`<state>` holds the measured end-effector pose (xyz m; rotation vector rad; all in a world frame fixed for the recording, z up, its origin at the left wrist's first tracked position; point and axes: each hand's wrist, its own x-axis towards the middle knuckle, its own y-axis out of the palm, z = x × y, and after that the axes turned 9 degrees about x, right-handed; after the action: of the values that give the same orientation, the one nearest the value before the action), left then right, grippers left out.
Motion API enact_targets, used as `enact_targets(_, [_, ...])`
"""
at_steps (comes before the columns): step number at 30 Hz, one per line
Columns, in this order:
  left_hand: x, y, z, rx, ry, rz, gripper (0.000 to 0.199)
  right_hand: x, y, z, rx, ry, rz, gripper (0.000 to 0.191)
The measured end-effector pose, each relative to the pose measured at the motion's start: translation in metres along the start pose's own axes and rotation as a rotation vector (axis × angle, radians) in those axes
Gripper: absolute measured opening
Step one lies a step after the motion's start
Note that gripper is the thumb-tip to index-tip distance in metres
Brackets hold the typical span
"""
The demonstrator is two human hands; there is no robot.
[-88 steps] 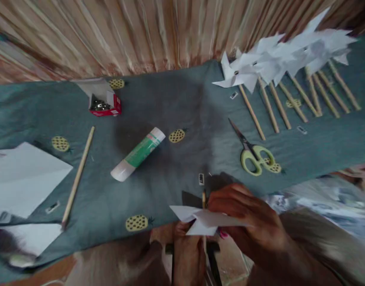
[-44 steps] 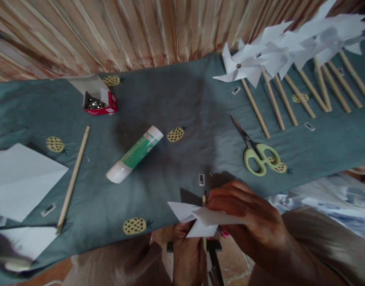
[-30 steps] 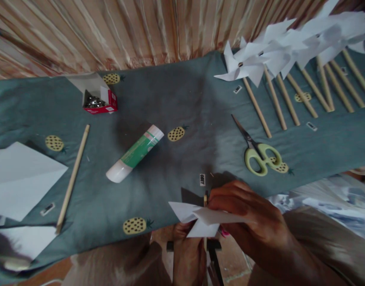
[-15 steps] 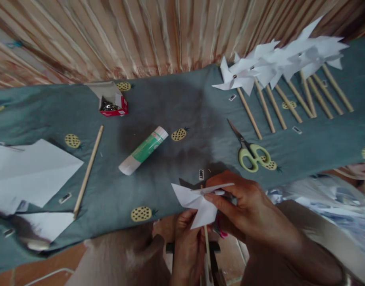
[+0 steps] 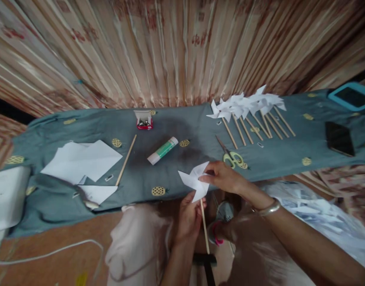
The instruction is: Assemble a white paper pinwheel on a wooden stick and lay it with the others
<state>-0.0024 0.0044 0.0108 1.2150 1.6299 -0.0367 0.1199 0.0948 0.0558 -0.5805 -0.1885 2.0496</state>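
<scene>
A white paper pinwheel on a thin wooden stick is held over the table's near edge. My left hand is closed around the stick, just below the paper blades. With the fingers of my right hand I grip the pinwheel near its centre and right blade. Green-handled scissors lie just beyond my right hand. A glue stick with a green label rests farther back, to the left. The pin or fastener at the pinwheel's centre is hidden by my fingers.
Finished pinwheels lie in a row at the back right. White paper sheets, a loose stick and an open red box of metal pieces are at the left. A phone and blue-framed tablet lie far right.
The view has pulled back and widened, now showing the tablet and phone. The pinwheel's face has turned up more towards the camera, still held by both my hands.
</scene>
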Motion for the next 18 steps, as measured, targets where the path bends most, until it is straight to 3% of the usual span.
enact_targets(5, [-0.001,-0.001,0.001,-0.053,0.008,-0.003,0.023,0.015,-0.005,-0.005,0.045,0.022,0.122,0.018])
enact_targets(18, [-0.005,0.002,-0.004,-0.112,-0.021,0.060,0.009,0.033,-0.012,-0.002,-0.021,0.006,0.270,0.019])
